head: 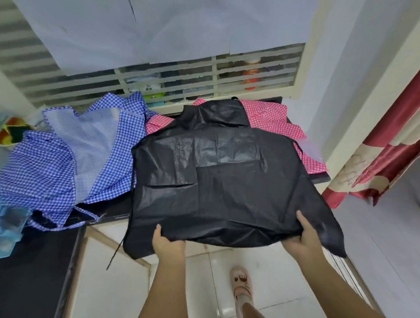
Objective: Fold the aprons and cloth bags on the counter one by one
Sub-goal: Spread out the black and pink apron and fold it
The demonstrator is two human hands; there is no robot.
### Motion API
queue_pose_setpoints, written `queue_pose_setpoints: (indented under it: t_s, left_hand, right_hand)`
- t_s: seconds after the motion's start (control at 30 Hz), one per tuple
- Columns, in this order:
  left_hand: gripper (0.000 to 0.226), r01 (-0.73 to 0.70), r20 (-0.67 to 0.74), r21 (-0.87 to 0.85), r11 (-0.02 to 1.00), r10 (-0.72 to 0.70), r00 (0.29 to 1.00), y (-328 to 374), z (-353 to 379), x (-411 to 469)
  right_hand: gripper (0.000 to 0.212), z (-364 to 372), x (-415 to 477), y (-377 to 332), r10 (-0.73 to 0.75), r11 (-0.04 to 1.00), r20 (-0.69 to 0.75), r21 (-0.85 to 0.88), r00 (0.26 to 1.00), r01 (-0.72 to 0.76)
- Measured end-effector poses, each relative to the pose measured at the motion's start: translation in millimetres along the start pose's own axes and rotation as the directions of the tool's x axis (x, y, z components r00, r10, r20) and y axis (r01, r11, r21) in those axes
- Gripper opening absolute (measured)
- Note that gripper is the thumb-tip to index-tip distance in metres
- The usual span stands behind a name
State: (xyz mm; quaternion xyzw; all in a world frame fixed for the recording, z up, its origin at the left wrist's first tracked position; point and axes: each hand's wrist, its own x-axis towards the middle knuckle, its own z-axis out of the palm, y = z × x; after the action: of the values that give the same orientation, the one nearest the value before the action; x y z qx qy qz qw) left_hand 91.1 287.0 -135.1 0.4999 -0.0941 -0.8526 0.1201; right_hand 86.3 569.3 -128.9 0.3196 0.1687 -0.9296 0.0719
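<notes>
A shiny black apron (217,173) lies spread over the dark counter (109,211), its bib toward the window and its lower part hanging past the counter's front edge. My left hand (166,242) grips the lower hem left of the middle, thumb on top. My right hand (301,236) grips the hem near the right corner, thumb on top too. A thin black tie dangles at the apron's lower left. A blue checked apron (64,162) lies crumpled on the left. A pink checked cloth (275,120) lies under the black apron at the back right.
A barred window (199,76) backs the counter. A light blue plastic container (4,228) sits at the left edge and a colourful item (8,131) hangs on the left wall. A red curtain (385,143) hangs on the right. My slippered foot (241,287) stands on white floor tiles.
</notes>
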Motion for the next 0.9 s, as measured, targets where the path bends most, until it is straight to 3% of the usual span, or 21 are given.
queue_pose_setpoints:
  t_s: [0.07, 0.13, 0.17, 0.27, 0.37, 0.47, 0.63, 0.77, 0.9]
  left_hand:
    - [0.035, 0.002, -0.094, 0.025, 1.000, 0.000, 0.996, 6, -8, -7]
    - [0.038, -0.013, -0.097, 0.049, 0.999, 0.018, 0.995, 14, -4, -20]
    - [0.036, -0.031, -0.076, 0.056, 0.998, 0.036, 0.996, 18, 3, -29]
    - [0.025, -0.117, 0.084, 0.016, 0.993, 0.116, 0.990, 33, 30, -63]
    - [0.011, -0.256, 0.267, -0.036, 0.966, 0.256, 0.929, 47, 56, -97]
    - [0.011, -0.331, 0.344, -0.093, 0.939, 0.342, 0.874, 56, 75, -121]
    - [0.007, -0.375, 0.351, -0.178, 0.910, 0.415, 0.839, 66, 88, -132]
    - [0.009, -0.429, 0.297, -0.204, 0.880, 0.474, 0.829, 71, 90, -144]
    - [0.009, -0.401, 0.345, -0.198, 0.894, 0.447, 0.825, 72, 109, -140]
  right_hand:
    - [0.122, -7, -6, 9, -0.005, 0.999, -0.009, 0.037, 1.000, 0.006]
    - [0.117, 2, -19, 13, -0.023, 0.998, 0.007, 0.055, 1.000, 0.022]
    - [0.107, 9, -24, 12, -0.031, 0.998, 0.021, 0.053, 0.999, 0.030]
    - [0.048, 39, -40, 5, -0.040, 0.998, 0.079, 0.042, 0.996, 0.037]
    - [0.031, 63, -45, -6, -0.122, 0.992, 0.137, 0.044, 0.983, 0.117]
    - [0.044, 83, -57, -13, -0.170, 0.985, 0.205, 0.055, 0.964, 0.162]
    - [0.094, 104, -75, -25, -0.200, 0.976, 0.365, 0.158, 0.909, 0.151]
    - [0.097, 110, -80, -31, -0.183, 0.981, 0.423, 0.135, 0.888, 0.138]
    - [0.093, 125, -69, -42, -0.164, 0.980, 0.414, 0.169, 0.895, 0.102]
